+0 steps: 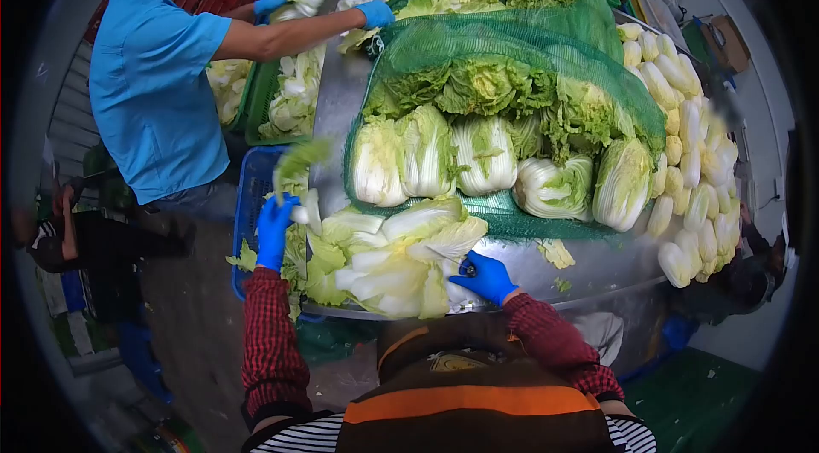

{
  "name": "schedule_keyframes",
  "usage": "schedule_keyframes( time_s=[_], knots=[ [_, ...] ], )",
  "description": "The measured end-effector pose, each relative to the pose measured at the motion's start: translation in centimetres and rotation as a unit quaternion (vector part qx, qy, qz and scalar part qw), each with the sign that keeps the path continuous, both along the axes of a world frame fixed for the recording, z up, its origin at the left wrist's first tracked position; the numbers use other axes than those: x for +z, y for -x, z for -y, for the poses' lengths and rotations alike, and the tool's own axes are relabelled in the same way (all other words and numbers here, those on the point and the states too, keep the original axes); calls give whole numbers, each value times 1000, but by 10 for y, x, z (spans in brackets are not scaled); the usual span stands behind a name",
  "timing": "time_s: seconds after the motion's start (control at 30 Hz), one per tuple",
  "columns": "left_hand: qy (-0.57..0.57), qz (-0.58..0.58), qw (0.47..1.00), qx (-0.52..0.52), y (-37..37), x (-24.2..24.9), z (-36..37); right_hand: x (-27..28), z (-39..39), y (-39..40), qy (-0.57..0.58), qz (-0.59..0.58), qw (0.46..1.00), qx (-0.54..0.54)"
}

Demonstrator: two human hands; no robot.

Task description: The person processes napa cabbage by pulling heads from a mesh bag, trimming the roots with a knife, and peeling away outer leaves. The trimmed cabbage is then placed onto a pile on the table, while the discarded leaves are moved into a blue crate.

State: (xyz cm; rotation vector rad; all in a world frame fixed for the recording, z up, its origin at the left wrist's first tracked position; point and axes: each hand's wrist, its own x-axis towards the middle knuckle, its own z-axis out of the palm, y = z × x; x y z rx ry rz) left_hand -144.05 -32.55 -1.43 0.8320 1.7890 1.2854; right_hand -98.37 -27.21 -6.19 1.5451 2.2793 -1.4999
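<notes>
My blue-gloved right hand (486,277) curls round a small dark object (467,269); my blue-gloved left hand's (275,229) hold, I can't tell. Loose pale-green cabbage leaves (409,252) seem light, snappable: pinch their white ribs (365,280).

No word or number can be read, the pale emblem (456,362) on the brown apron (461,432) at the bottom centre of the frame (small and sharply slanted) being too unclear.

The left hand (274,229) and right hand (488,277) wear bright blue gloves (270,255), and the sleeves (273,338) are checked in red and black with dark upper edges. A dark brown apron (503,376) carries a broad orange band (473,402) and a small yellowish emblem (457,362), over a black-and-white striped shirt (299,437).
</notes>
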Motion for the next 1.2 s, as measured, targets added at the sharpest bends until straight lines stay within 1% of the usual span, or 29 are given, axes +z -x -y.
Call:
schedule_keyframes(
  time_s=[0.03, 0.1, 0.17, 0.2, 0.23, 0.27, 0.3, 0.33, 0.4, 0.43, 0.5, 0.53, 0.6, 0.63, 0.67, 0.7, 0.77, 0.8, 0.83, 0.9, 0.93, 0.97, 1.0, 1.03, 1.07, 1.1, 1.13, 1.17, 1.2],
  knots=[
    [15, 67, 993, 95, 7, 6, 8, 2, 4, -3, 3, 2, 1000, 0],
    [-30, 36, 985, 163, 42, -9, 30, 4, 10, -10, -34, 4, 999, -5],
    [-16, -31, 966, 255, 104, -38, 59, 5, 17, -14, -32, 10, 999, -5],
    [-1, -148, 933, 328, 110, -35, 66, 10, 19, -13, -26, 8, 1000, -8],
    [14, -262, 882, 393, 114, -32, 69, 14, 19, -11, -21, 6, 1000, -12],
    [123, -431, 751, 485, 113, -37, 66, 17, 19, -6, -12, 16, 1000, -17],
    [123, -429, 753, 484, 111, -54, 65, 13, 18, -1, -13, 18, 1000, -18],
    [67, -320, 857, 399, 106, -77, 63, 5, 19, 5, 11, 15, 1000, -12],
    [-1, -293, 937, 192, 60, -77, 46, -6, 23, 23, 44, 27, 999, -11],
    [-15, -380, 922, 79, 9, -61, 25, -14, 24, 32, 46, 31, 998, -15],
    [23, -260, 965, 26, -32, -92, 20, -34, 29, 47, 2, 10, 998, 58],
    [20, -258, 966, 21, -39, -95, 22, -40, 30, 54, 1, 12, 999, 53],
    [23, -224, 974, 20, -51, -97, 30, -47, 30, 72, -122, -46, 986, 99],
    [19, -175, 984, 38, -51, -98, 35, -49, 31, 83, -127, -41, 987, 85],
    [14, -125, 990, 56, -51, -98, 37, -50, 29, 96, -87, -27, 988, 124],
    [21, -100, 993, 54, -53, -89, 38, -51, 25, 108, -47, -13, 985, 164],
    [54, -132, 986, 84, -55, -93, 43, -43, 23, 129, -39, -10, 986, 159],
    [45, -132, 988, 71, -55, -94, 44, -32, 16, 134, 26, 57, 978, 200],
    [40, -113, 990, 78, -54, -94, 45, -24, 14, 127, 21, 60, 981, 185],
    [36, -76, 992, 96, -59, -88, 42, -7, 14, 100, -34, -28, 988, 146],
    [19, -77, 991, 111, -59, -88, 39, 2, 8, 83, 22, 12, 984, 179],
    [24, -107, 983, 144, -62, -81, 37, -3, 10, 59, -5, -10, 983, 184],
    [52, -163, 971, 165, -61, -77, 37, 6, 4, 35, 35, 13, 977, 210],
    [40, -201, 955, 214, -72, -62, 29, 23, -2, 11, 76, 38, 969, 231],
    [21, -296, 926, 233, -80, -49, 21, 42, -3, -17, 72, 50, 975, 205],
    [-31, -313, 922, 225, -93, -33, 8, 62, -1, -47, 181, -9, 981, 68],
    [-58, -262, 944, 191, -110, -20, -8, 76, 2, -72, 279, -75, 955, -70],
    [-83, -212, 961, 159, -129, -13, -23, 81, 3, -95, 270, -70, 956, -93],
    [-110, -178, 973, 97, -154, -10, -40, 82, 4, -116, 220, -120, 935, -250]
  ],
)
